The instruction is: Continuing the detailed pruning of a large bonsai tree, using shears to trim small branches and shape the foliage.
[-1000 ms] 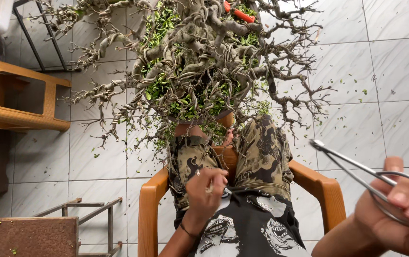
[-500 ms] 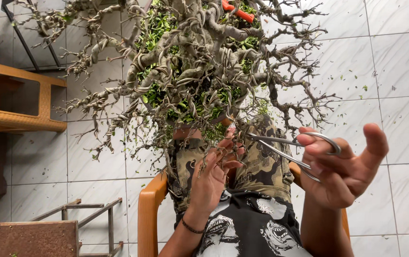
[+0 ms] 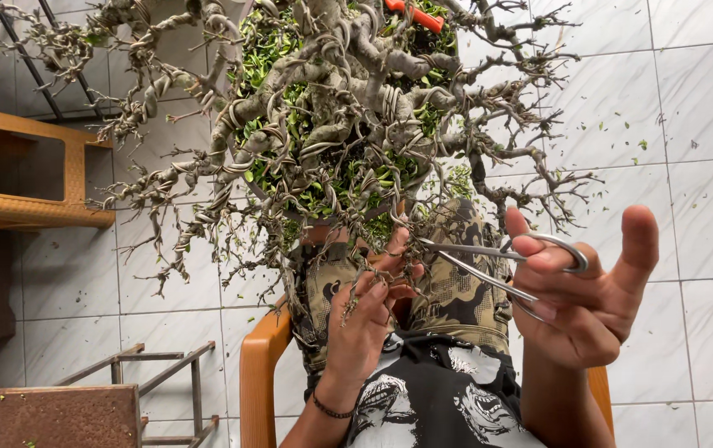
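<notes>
A wired bonsai tree with grey twisted branches and small green leaves fills the upper middle of the head view, above my lap. My left hand pinches a thin twig hanging from the tree's lower edge. My right hand holds slim metal scissors through the finger loops, index finger and thumb raised. The scissor blades point left and their tips reach the twig by my left fingers. I sit on an orange chair in camouflage trousers.
An orange wicker stool stands at the left. A rusty metal stand sits at the lower left. A red-handled tool lies at the tree's top. Leaf clippings scatter over the white tiled floor.
My right hand rose from the lower right and carried the scissors left to the twig. My left hand lifted from my lap and took hold of the twig.
</notes>
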